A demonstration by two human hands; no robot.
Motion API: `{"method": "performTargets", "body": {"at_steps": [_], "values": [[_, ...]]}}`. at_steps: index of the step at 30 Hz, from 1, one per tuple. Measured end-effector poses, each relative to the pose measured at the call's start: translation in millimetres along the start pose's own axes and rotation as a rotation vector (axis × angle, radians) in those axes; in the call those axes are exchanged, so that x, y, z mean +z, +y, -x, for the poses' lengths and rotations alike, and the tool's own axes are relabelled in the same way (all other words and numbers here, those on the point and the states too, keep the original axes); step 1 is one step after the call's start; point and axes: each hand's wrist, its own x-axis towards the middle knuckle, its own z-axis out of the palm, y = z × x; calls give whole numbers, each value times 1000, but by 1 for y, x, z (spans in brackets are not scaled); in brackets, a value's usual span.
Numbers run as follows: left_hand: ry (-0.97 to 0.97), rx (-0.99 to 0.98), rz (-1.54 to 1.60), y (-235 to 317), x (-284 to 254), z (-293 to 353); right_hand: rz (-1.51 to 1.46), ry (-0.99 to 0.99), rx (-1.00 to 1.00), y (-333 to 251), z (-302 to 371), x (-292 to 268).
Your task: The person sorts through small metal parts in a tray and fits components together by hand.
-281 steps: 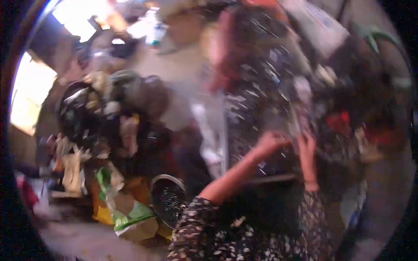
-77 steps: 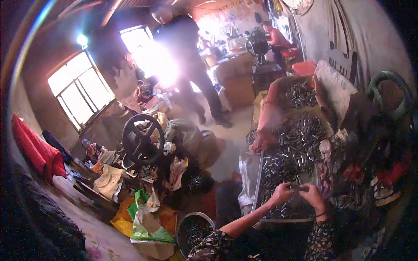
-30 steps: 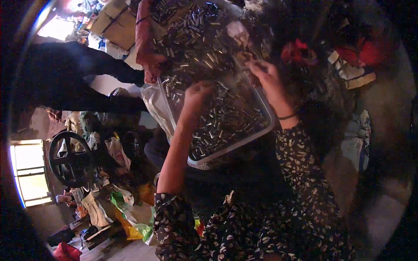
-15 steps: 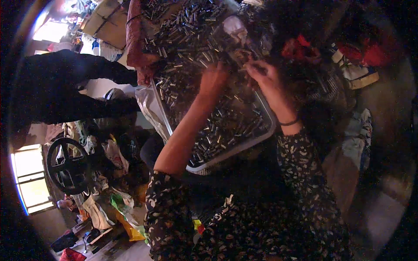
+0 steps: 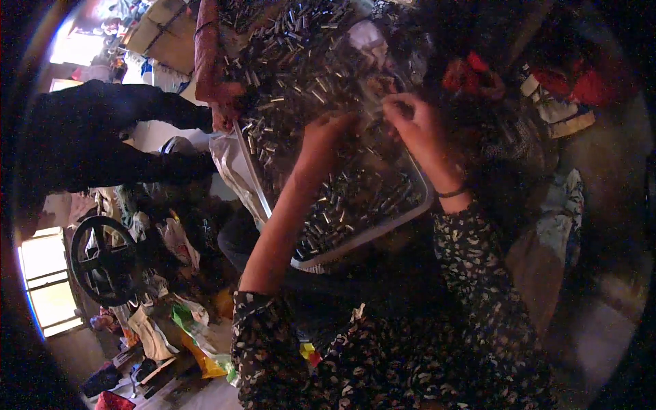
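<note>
A shallow tray with a clear, pale rim [image 5: 365,246] lies before me, full of several small, shiny metal tubes [image 5: 335,212]. Over its middle is my left hand [image 5: 329,137], blurred by motion, its fingertips pointing right toward the other hand. At the tray's right side, my right hand [image 5: 415,119] has thumb and fingers pinched together. Whatever lies in that pinch is too small and dim to name. A hazy, brownish patch shows just beyond the fingertips. Beyond both hands sits a crumpled whitish piece [image 5: 367,37] among the tubes.
Another person's pink sleeve [image 5: 207,55] and hand [image 5: 227,97] are at the tray's far left edge. A pale plastic sheet [image 5: 236,171] hangs by the left rim. Red cloth [image 5: 471,75] lies to the right. A black spoked wheel [image 5: 102,260] stands at the left.
My left hand has drawn slightly left and nearer to me, its fingers turning to the right. The right hand has barely moved and stays pinched.
</note>
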Motion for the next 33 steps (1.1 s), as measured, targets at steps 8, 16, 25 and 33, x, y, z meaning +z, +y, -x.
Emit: {"method": "performTargets", "body": {"at_steps": [8, 16, 25, 33], "values": [[-107, 32, 394, -18, 1, 16, 198, -127, -123, 5, 3, 14], [-25, 5, 346, -1, 0, 29, 253, -115, -183, -3, 10, 19], [-24, 42, 240, -13, -12, 28, 88, -158, 61, 3, 6, 18], [59, 237, -149, -8, -3, 32, 276, -98, -126, 5, 8, 19]]}}
